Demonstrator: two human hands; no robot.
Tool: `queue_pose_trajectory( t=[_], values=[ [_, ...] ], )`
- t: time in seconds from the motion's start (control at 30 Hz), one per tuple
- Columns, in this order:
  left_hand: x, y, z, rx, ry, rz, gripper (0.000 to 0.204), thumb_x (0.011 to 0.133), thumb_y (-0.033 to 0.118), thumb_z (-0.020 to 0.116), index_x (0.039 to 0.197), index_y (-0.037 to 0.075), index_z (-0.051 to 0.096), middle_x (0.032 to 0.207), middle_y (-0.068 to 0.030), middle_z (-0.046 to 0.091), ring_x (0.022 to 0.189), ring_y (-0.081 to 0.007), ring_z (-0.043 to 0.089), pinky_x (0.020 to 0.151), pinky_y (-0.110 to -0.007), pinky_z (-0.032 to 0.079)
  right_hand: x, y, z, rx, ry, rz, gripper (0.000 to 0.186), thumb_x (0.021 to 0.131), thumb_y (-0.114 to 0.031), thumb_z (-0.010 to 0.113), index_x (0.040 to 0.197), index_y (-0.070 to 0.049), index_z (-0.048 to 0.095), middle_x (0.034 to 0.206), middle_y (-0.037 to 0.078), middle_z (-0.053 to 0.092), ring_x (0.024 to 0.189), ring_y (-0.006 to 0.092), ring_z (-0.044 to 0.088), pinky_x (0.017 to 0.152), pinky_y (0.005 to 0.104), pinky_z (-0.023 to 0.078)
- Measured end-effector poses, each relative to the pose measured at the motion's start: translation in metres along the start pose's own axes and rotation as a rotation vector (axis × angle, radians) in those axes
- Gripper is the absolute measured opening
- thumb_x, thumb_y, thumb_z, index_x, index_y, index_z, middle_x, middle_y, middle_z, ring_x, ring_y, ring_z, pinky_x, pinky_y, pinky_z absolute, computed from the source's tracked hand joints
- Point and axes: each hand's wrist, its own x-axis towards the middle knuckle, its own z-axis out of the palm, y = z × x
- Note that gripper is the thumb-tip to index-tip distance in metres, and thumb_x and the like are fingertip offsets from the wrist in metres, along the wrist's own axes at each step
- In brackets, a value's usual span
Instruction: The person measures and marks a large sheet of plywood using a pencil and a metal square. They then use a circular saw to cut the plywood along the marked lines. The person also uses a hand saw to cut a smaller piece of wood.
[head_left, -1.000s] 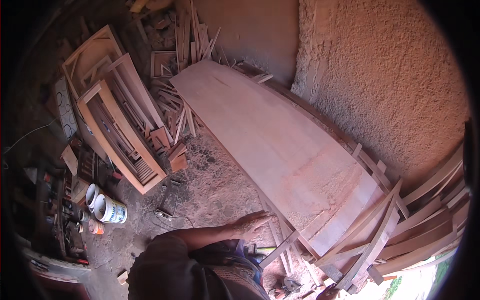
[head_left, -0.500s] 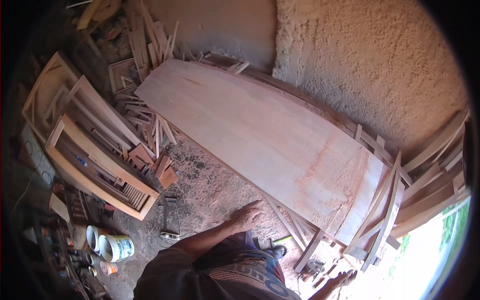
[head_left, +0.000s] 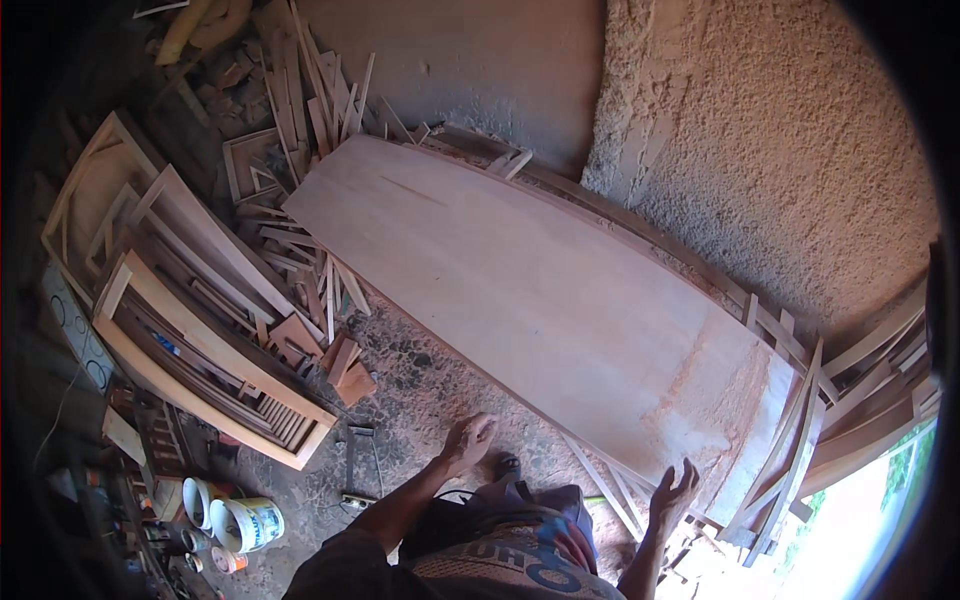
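Observation:
A long, pale wooden panel (head_left: 520,290) lies flat on supports, running from the upper left to the lower right, with reddish sawdust (head_left: 690,390) spread over its near right end. Above the floor, beside the panel's near edge, my left hand (head_left: 468,443) hangs with its fingers loosely curled and nothing showing in them. My right hand (head_left: 675,490) is raised by the panel's near right corner, fingers spread apart and holding nothing. Whether it touches the panel's edge I cannot tell.
Wooden frames (head_left: 215,350) lean in a stack at left, with offcuts (head_left: 305,240) beyond. White buckets (head_left: 250,522) stand at lower left near a metal-framed tool (head_left: 360,470). Long boards (head_left: 880,390) pile up at right, below a rough wall (head_left: 760,150).
My right hand has risen from low down to the panel's near right corner. My left hand has shifted slightly left and its fingers have curled. The whole view has shifted a little.

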Motion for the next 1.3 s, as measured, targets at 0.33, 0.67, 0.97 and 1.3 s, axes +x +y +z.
queue_pose_trajectory(
  t=[0.33, 0.67, 0.97, 1.3],
  values=[
    [0.026, 0.005, -0.009, 0.006, 0.031, -0.026, 0.026, 0.100, 0.014, 0.058, 0.118, -0.004, 0.065, 0.110, -0.0221, 0.070, 0.103, -0.0310, 0.069, 0.089, -0.037, 0.055, 0.030, -0.017, 0.058, -0.258, -0.223, 0.003, 0.080, 0.094, -0.058, 0.056, 0.158, -0.017, 0.030, 0.165, 0.015, 0.024, 0.152, 0.0345, 0.021, 0.122, 0.0545, 0.016],
    [0.097, 0.085, 0.096, 0.369, -0.534, 0.767, 0.053, 0.098, 0.023, 0.057, 0.142, -0.004, 0.047, 0.148, -0.0313, 0.043, 0.140, -0.0472, 0.036, 0.116, -0.053, 0.031, 0.018, 0.004, 0.060, -0.056, -0.102, -0.111, 0.077, 0.092, -0.058, 0.056, 0.154, -0.018, 0.037, 0.163, 0.014, 0.029, 0.152, 0.0339, 0.024, 0.121, 0.0554, 0.019],
    [0.104, 0.130, 0.213, 0.950, -0.534, 1.182, 0.060, 0.100, 0.028, 0.047, 0.146, -0.008, 0.036, 0.155, -0.0354, 0.029, 0.147, -0.0497, 0.022, 0.124, -0.054, 0.019, 0.033, 0.027, 0.022, 0.364, -0.359, -0.093, 0.066, 0.098, -0.059, 0.047, 0.142, -0.010, 0.054, 0.153, 0.019, 0.044, 0.147, 0.0374, 0.032, 0.122, 0.0530, 0.021],
    [0.007, 0.288, 0.305, 0.493, -0.422, 0.662, 0.061, 0.103, 0.031, 0.047, 0.151, -0.004, 0.035, 0.157, -0.0301, 0.031, 0.148, -0.0457, 0.025, 0.122, -0.053, 0.021, -0.060, 0.130, -0.144, 1.104, -0.492, -0.175, 0.054, 0.102, -0.042, 0.053, 0.136, 0.000, 0.057, 0.123, 0.022, 0.066, 0.113, 0.0364, 0.064, 0.097, 0.0435, 0.051]
  ],
)
